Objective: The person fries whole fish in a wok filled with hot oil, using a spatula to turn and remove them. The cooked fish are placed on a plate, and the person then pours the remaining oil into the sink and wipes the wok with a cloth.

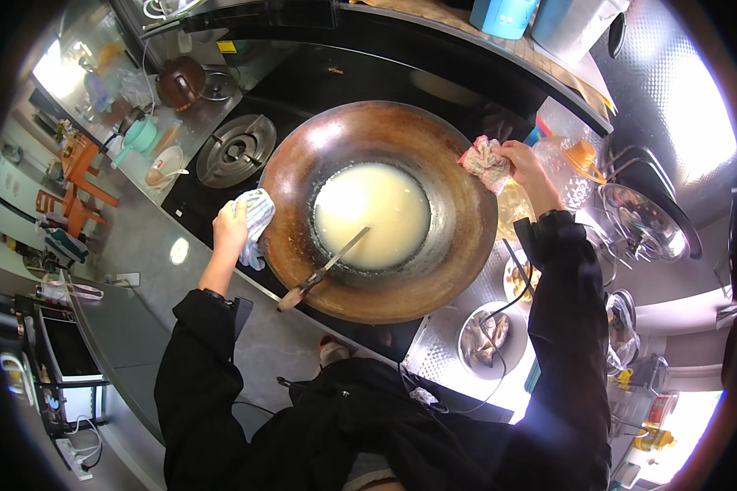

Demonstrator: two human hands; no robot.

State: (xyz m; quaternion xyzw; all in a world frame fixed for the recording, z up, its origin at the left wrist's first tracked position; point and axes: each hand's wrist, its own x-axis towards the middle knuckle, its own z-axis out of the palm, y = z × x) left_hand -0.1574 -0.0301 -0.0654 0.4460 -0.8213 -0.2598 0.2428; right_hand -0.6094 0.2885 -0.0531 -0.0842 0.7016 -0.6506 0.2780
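Note:
A large brown-stained wok (467,245) sits on the black gas cooktop (301,77) before me. Cloudy, pale liquid (381,196) fills its bottom. A turner (307,285) leans in the wok, its metal end in the liquid and its wooden handle over the near rim. My left hand (228,232) grips a striped cloth (257,215) at the wok's left rim. At the upper right rim, my right hand (522,162) pinches a crumpled cloth (486,164) with a pink edge. The cloths cover the rim where they meet it.
A bare burner (236,150) lies left of the wok. On the right counter stand a white bowl of fish (488,337), a plate of food (519,276) and a clear plastic jug (565,169). A dark cable (503,362) runs near my right sleeve.

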